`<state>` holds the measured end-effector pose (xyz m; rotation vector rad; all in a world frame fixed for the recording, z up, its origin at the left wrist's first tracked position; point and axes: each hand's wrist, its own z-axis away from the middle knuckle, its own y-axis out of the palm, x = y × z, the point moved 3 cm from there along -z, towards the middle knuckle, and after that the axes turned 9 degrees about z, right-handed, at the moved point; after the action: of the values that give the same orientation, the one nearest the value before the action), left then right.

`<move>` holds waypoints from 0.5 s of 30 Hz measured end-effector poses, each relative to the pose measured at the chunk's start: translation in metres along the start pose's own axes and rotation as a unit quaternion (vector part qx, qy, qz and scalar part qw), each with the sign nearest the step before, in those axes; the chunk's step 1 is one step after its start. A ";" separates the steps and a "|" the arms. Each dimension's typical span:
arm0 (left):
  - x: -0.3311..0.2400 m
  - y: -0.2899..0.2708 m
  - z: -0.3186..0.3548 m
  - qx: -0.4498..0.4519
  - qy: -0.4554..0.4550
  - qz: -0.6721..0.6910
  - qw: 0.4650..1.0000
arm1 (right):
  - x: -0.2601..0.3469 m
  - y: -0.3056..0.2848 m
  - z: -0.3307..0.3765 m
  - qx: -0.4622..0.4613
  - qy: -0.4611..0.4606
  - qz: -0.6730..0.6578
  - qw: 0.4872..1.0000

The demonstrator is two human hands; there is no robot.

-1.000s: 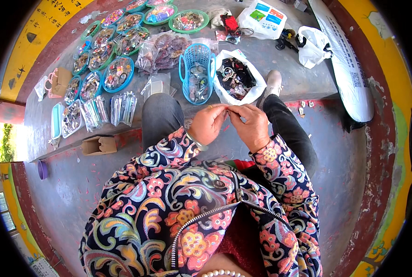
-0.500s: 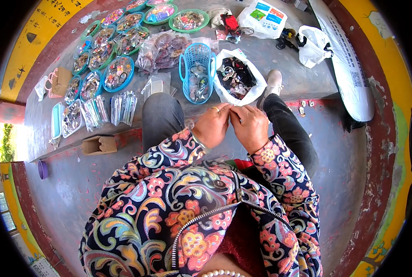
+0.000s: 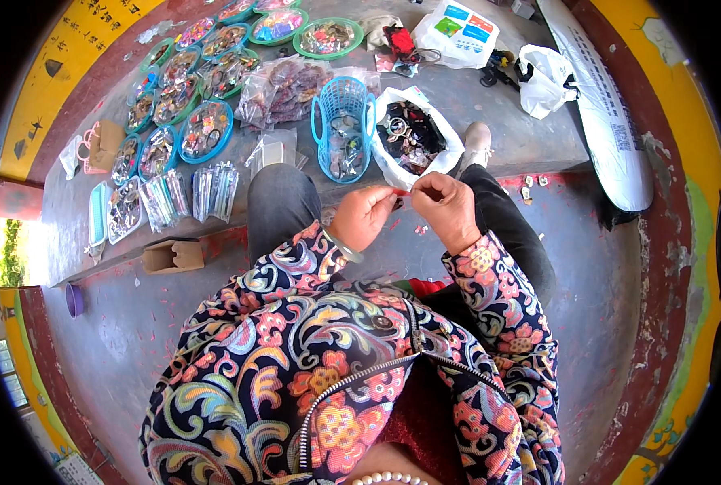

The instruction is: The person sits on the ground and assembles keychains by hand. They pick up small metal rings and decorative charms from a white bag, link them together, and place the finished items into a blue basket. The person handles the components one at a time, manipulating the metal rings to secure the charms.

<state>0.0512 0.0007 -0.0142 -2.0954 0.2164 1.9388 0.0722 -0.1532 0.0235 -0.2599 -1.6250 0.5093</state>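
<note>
My left hand (image 3: 363,217) and my right hand (image 3: 446,212) are close together in front of my knees, both closed in a pinch. A small thin red strip (image 3: 401,192) stretches between their fingertips, too small to make out its kind. A little dark object (image 3: 397,204) shows by the left fingertips; whether it is attached to the strip I cannot tell. Just beyond my hands stands an open white plastic bag (image 3: 455,152) filled with many small dark and shiny trinkets. Beside it on the left is a blue plastic basket (image 3: 320,158) with clear packets and small items inside.
Round baskets of trinkets (image 3: 207,131) cover the platform at the far left, near clear bags of purplish items (image 3: 283,90). Packs of pens (image 3: 215,192) and a white tray (image 3: 126,212) lie closer. A cardboard box (image 3: 173,255) and purple cup (image 3: 74,299) stand lower left.
My hands have drawn slightly apart, the right one turning knuckles up. The red strip and the dark object now show between the fingertips.
</note>
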 end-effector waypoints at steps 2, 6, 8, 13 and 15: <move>0.006 0.002 -0.001 -0.018 -0.033 0.159 0.987 | -0.003 -0.002 -0.003 0.030 0.045 -0.088 0.995; 0.008 0.003 0.000 -0.032 -0.086 0.273 0.958 | -0.007 -0.003 -0.004 0.010 -0.031 0.000 0.999; 0.010 0.001 -0.001 -0.008 -0.102 0.271 0.957 | 0.006 -0.001 -0.001 -0.034 -0.137 0.114 0.983; 0.006 0.001 -0.001 0.017 -0.106 0.212 0.971 | 0.021 0.006 0.007 -0.064 -0.251 0.262 0.930; 0.008 0.002 -0.001 0.021 -0.092 0.176 0.980 | 0.024 0.008 0.009 -0.076 -0.289 0.308 0.903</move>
<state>0.0523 -0.0012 -0.0218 -1.9386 0.6198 2.2875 0.0593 -0.1362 0.0405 -0.8177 -2.1632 1.0109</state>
